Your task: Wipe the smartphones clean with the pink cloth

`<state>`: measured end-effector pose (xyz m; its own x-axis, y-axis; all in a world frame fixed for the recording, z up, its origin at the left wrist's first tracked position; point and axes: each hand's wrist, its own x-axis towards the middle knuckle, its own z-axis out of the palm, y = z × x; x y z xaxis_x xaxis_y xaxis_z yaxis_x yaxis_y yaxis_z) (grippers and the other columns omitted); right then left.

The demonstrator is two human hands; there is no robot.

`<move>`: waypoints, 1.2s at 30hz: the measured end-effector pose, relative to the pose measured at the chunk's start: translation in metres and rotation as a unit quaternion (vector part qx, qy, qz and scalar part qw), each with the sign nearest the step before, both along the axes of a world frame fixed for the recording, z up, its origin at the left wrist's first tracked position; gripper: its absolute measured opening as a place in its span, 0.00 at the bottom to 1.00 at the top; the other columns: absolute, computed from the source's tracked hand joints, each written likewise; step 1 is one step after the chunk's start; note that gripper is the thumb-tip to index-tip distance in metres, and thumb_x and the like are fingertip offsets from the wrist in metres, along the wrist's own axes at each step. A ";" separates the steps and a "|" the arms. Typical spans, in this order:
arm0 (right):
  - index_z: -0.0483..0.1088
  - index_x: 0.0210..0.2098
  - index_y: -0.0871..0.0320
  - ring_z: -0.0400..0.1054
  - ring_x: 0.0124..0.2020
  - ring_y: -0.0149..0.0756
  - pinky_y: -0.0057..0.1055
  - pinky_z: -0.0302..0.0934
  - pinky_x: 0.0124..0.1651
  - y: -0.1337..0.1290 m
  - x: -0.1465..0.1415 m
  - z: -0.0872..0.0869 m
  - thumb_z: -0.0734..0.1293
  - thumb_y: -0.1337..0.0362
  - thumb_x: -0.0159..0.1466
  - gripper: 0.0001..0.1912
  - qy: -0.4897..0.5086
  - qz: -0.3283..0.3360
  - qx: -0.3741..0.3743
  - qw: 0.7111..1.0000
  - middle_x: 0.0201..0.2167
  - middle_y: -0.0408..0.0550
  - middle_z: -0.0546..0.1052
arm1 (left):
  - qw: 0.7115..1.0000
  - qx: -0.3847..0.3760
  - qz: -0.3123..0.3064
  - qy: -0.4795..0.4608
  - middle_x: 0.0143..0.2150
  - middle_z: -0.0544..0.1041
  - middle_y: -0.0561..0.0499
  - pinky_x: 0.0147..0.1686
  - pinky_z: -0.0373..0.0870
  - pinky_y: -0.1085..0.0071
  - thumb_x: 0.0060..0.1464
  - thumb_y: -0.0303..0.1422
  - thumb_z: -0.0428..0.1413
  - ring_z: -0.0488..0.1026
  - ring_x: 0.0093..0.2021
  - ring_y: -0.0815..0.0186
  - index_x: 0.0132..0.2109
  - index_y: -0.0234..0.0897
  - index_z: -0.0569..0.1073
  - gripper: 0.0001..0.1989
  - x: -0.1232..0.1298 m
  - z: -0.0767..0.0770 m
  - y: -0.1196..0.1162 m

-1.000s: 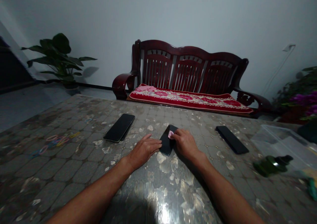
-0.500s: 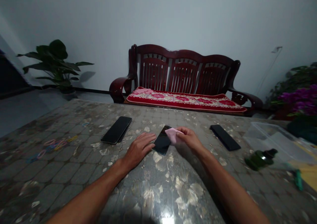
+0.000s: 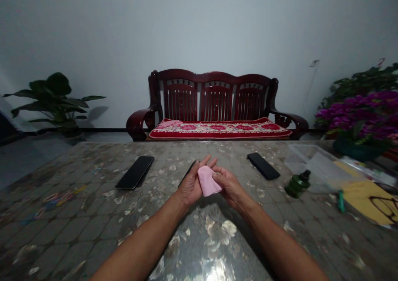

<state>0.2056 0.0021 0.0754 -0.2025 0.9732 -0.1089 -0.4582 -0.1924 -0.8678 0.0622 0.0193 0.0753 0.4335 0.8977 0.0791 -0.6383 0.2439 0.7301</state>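
Observation:
A small folded pink cloth (image 3: pixel 209 181) is pinched between the thumb and fingers of my right hand (image 3: pixel 230 186). My left hand (image 3: pixel 190 188) is turned palm up with its fingers stretched out, and the cloth lies against its palm. Behind the left hand, a dark smartphone (image 3: pixel 185 175) rests on the table, mostly covered from view. Another black smartphone (image 3: pixel 136 172) lies to the left with its screen up. On the right is a third dark phone (image 3: pixel 263 166), apart from both hands.
A green bottle (image 3: pixel 297 184) stands at right, before a clear plastic box (image 3: pixel 314 165). Beyond are a yellow sheet (image 3: pixel 360 198), glasses (image 3: pixel 384 208) and purple flowers (image 3: pixel 363 113). Coloured bands (image 3: pixel 59 199) lie at left on the patterned table (image 3: pixel 102 239); a wooden bench (image 3: pixel 217 94) is behind.
My right hand has lifted the cloth from the middle phone and brought it to my left hand. My left hand has turned from palm down to palm up. The view has shifted slightly right and upward.

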 end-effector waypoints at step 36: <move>0.56 0.66 0.60 0.62 0.60 0.58 0.51 0.56 0.60 -0.034 0.241 -0.029 0.67 0.46 0.54 0.46 -0.666 -0.385 0.029 0.639 0.58 0.63 0.68 | 0.978 -0.185 0.001 -0.096 0.57 0.77 0.42 0.54 0.73 0.59 0.63 0.28 0.50 0.77 0.54 0.57 0.58 0.36 0.73 0.18 0.037 -0.041 0.023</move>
<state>0.4461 -0.0323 0.0463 0.5725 0.7390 0.3552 0.7540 -0.3043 -0.5822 0.0994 0.0422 0.0339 0.4400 0.8813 -0.1722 -0.7563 0.4671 0.4581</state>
